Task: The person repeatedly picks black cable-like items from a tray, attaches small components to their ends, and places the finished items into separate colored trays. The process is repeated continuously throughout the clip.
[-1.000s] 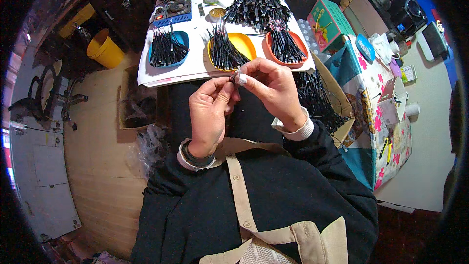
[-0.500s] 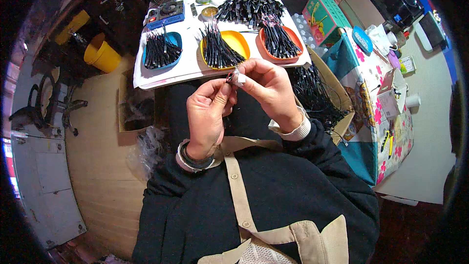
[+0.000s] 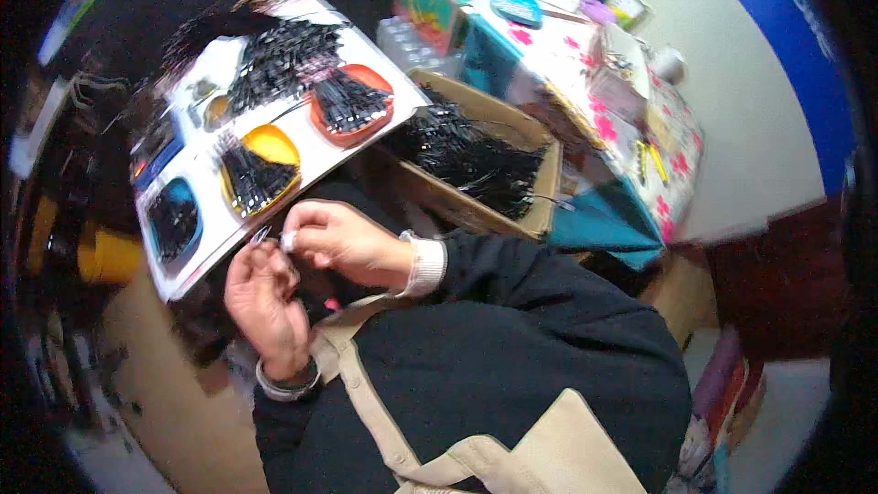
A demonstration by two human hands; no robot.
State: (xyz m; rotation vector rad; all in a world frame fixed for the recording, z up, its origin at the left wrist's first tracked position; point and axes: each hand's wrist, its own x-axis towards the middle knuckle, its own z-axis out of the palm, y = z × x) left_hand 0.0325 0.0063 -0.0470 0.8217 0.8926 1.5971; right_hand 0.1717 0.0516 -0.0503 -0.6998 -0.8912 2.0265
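Observation:
My left hand [image 3: 270,306] and my right hand [image 3: 352,245] are close together just in front of the table's near edge. Between the fingertips of my left hand is the thin end of a black cable [image 3: 262,235], blurred by motion. A small white piece [image 3: 287,241] is pinched between my right thumb and fingers; its kind cannot be made out. Beyond my hands, bundles of black cables lie in a blue tray [image 3: 190,190], a yellow tray [image 3: 284,148] and an orange tray [image 3: 388,94].
The white-covered table [image 3: 322,158] also carries a large cable pile [image 3: 283,59]. To its right stands a cardboard box [image 3: 551,174] full of black cables. A flowered cloth [image 3: 585,119] covers a side table with a yellow cutter [image 3: 657,163] and a blue dish [image 3: 515,7].
The view has swung to the right and tilted, so the table and trays now sit further left. Both hands remain together, the small white piece still in my right fingers.

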